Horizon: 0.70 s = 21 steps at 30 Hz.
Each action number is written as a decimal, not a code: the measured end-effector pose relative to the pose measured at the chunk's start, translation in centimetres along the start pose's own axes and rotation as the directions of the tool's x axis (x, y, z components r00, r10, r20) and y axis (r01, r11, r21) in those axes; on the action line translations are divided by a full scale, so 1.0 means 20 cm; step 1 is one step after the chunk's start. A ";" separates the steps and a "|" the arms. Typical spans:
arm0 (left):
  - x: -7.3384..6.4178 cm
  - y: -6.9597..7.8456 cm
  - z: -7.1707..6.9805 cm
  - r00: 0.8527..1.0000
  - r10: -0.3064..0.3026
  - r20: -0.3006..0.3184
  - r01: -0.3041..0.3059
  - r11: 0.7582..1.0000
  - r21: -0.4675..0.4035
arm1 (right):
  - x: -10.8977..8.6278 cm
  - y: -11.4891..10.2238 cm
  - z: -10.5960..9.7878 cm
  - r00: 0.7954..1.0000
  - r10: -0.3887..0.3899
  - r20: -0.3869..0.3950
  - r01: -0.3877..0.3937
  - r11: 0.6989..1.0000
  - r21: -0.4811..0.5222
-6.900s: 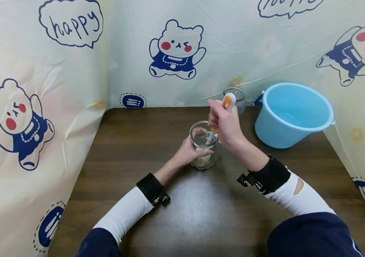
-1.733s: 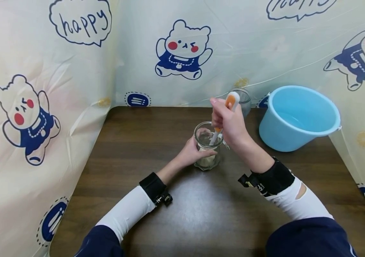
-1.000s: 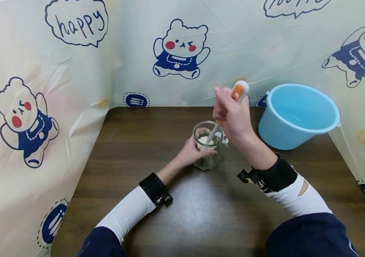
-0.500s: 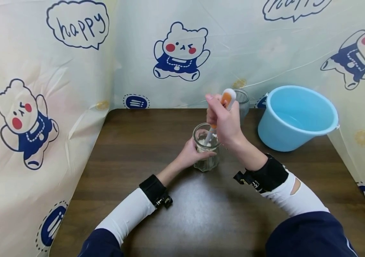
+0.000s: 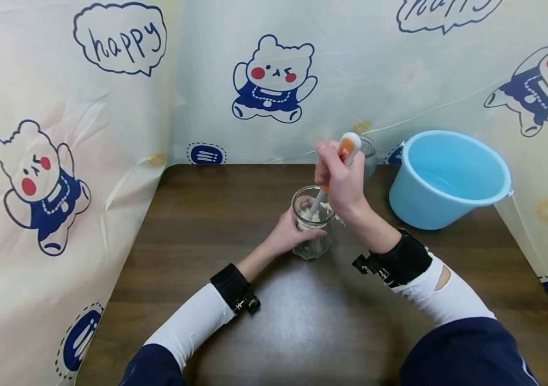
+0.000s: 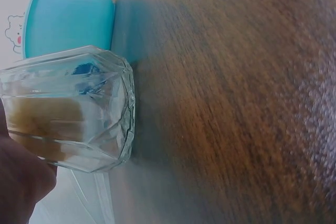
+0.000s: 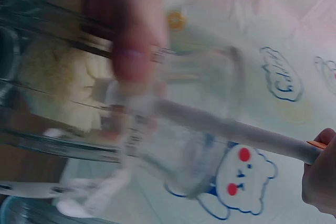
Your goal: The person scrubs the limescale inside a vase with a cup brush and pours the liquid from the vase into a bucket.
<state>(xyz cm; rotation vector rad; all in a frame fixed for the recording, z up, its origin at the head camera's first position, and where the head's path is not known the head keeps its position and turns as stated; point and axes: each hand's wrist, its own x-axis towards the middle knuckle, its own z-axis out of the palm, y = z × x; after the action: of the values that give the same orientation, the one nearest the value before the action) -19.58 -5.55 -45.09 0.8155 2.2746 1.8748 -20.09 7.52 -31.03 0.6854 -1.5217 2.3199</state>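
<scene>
An upright clear glass jar point(image 5: 311, 249) stands mid-table, with my left hand point(image 5: 289, 230) wrapped round its side below the rim. My right hand point(image 5: 343, 179) grips the orange-and-white handle point(image 5: 349, 147) of a bottle brush above the mouth. The grey-white shaft point(image 7: 252, 135) slants down into the jar. On its end a cream, sponge-like head point(image 7: 63, 85) sits inside the jar; in the left wrist view this head point(image 6: 47, 119) is above the jar's base. A white lettered ribbon point(image 7: 89, 198) is tied at the jar's neck. Motion blurs the right wrist view.
To the right stands a light blue bucket point(image 5: 447, 209). A second glass jar point(image 5: 370, 155) is behind my right hand, partly hidden. Patterned cloth walls point(image 5: 196, 96) border the brown wooden table point(image 5: 283, 321) at the back and sides.
My right hand lifted the brush up the jar about a second ago and lowered it again since. My left hand keeps its hold on the jar. The head view shifts slightly.
</scene>
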 end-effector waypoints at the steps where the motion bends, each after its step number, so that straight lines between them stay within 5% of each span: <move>1: 0.00 0.00 0.00 1.000 0.000 -0.002 0.000 1.000 0.005 | 0.01 -0.01 0.01 1.000 -0.006 0.004 0.006 1.000 -0.003; 10: -0.01 0.00 -0.01 1.000 -0.015 0.004 0.015 0.999 -0.030 | -0.05 0.09 -0.01 1.000 0.003 0.015 -0.003 1.000 0.028; 21: 0.00 -0.01 -0.01 1.000 -0.016 0.015 0.016 0.999 -0.034 | -0.04 0.08 -0.01 0.999 -0.047 -0.019 0.048 0.998 0.046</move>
<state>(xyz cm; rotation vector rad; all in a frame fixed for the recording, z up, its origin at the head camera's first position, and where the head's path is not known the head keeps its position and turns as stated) -19.77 -5.68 -45.26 0.8009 2.2278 1.8892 -20.16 7.14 -32.79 0.7028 -1.4321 2.3271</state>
